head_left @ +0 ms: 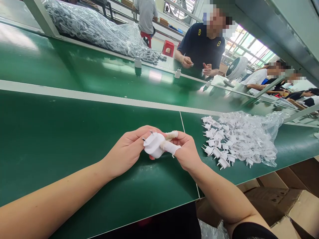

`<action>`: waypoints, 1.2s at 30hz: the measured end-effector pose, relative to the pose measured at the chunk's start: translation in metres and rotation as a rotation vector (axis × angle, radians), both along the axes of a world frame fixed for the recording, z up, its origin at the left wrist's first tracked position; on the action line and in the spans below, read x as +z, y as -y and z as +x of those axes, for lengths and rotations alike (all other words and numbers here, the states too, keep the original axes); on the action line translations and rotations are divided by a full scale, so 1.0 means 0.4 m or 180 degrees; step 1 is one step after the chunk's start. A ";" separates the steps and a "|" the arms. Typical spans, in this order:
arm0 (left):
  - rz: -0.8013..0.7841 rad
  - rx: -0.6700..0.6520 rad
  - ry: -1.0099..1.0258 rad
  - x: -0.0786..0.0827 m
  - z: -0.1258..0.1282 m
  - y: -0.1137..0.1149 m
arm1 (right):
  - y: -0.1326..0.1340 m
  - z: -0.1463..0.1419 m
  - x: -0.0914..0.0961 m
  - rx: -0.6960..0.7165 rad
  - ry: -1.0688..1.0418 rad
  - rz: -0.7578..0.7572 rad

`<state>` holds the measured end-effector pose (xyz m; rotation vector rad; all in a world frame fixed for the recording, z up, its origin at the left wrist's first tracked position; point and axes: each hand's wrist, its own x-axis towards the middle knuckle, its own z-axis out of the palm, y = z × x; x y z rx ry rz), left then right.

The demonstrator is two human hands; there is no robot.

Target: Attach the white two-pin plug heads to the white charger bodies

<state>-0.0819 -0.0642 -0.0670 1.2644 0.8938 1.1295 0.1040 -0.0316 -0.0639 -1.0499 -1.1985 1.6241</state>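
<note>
- white plug point(155, 146): held in both hands above the counter point(74, 149), near the middle of the view; its two metal pins point(151, 132) point up and to the left, and its rounded body is tilted.
- left hand point(128, 151): fingers bent around the pin end of the white plug, pinching it; some of the fingertips are hidden behind the body.
- right hand point(188, 151): thumb and forefinger closed on the opposite end of the white plug, pinching it; both digits wear pale finger covers point(171, 148).
- heap of white plug pieces point(224, 142): on the counter to the right of the right hand and apart from it, many with pins showing; its far right part lies under or within a clear plastic bag point(271, 127).
- pale strip point(99, 98): runs across the green surface beyond the hands.
- three white adapters point(177, 73): spaced apart along the far edge of the green surface.
- large clear bag point(92, 30): beyond that edge, at upper left, filled with many small pale parts, some spilling from its right end.
- co-worker in a dark shirt point(203, 49): across the way, both hands raised, with a small object at the fingers; a white fan point(236, 68) stands to the right.
- cardboard boxes point(276, 199): below the counter's edge, at lower right.
</note>
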 end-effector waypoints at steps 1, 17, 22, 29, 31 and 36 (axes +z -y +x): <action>0.0003 0.0011 -0.0037 0.000 -0.001 0.001 | 0.000 0.001 0.000 0.0017 0.0016 0.0002; -0.0147 0.0408 -0.0292 0.001 0.004 0.005 | 0.006 -0.009 -0.007 0.0328 -0.0251 -0.0447; -0.0244 0.0411 -0.0291 0.014 0.009 0.003 | 0.006 -0.006 -0.010 0.0333 -0.0155 -0.0511; -0.0905 0.0097 0.0382 -0.004 0.009 -0.009 | -0.001 0.000 -0.011 0.0457 0.0064 -0.0658; -0.0894 0.0055 0.0483 -0.013 0.002 -0.013 | -0.004 -0.003 -0.013 0.0441 0.0064 -0.0691; -0.1066 0.0135 -0.0206 -0.025 -0.018 -0.035 | -0.028 -0.012 -0.047 0.0184 0.0189 -0.0408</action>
